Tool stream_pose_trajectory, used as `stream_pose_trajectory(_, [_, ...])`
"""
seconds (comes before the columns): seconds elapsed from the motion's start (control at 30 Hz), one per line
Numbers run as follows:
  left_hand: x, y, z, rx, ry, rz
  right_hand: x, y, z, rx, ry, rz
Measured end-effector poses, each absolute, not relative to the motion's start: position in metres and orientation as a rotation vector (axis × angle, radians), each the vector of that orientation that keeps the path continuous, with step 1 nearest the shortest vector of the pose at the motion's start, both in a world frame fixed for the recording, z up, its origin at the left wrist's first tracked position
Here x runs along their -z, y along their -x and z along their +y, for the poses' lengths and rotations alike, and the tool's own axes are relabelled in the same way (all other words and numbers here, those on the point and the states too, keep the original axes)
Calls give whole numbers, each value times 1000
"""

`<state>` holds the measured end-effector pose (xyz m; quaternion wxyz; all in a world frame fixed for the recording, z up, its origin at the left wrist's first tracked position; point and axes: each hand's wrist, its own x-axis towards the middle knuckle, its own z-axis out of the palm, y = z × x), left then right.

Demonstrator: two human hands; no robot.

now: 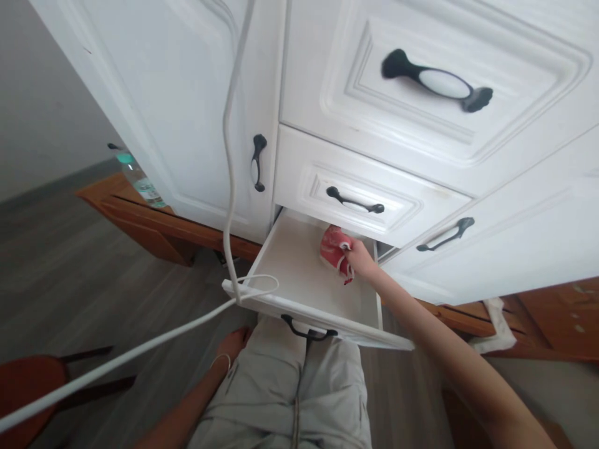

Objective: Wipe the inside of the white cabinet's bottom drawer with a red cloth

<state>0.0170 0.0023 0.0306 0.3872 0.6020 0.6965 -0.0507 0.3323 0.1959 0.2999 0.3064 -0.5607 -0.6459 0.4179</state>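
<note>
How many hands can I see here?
2: the right hand gripping red cloth over the open drawer; the left hand, partly unclear, beside the grey trousers. No others show.

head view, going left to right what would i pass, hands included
Reddish-brown seat, green-capped bottle, left hand, red cloth pouch, right hand holding that pouch, crumpled white item.

Right arm (435, 337) extended from lower right, right hand (360, 257) near frame centre in a tight grip; left arm (189, 405) at lower left, left hand (234, 343) lowered, finger pose unclear.
</note>
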Motion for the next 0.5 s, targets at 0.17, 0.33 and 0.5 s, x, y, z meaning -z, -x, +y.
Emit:
stream_pose_trajectory(0.17, [-31, -13, 5, 200, -1487, 1814, -268, -273, 255, -571, 1449, -2420])
stream_pose_trajectory(0.33, [-24, -13, 6, 203, -1444, 1825, -226, -216, 294, -616, 1427, -2689])
stream_pose_trajectory(0.5, [-20, -12, 6, 180, -1412, 1801, -221, -203, 307, -596, 1401, -2812])
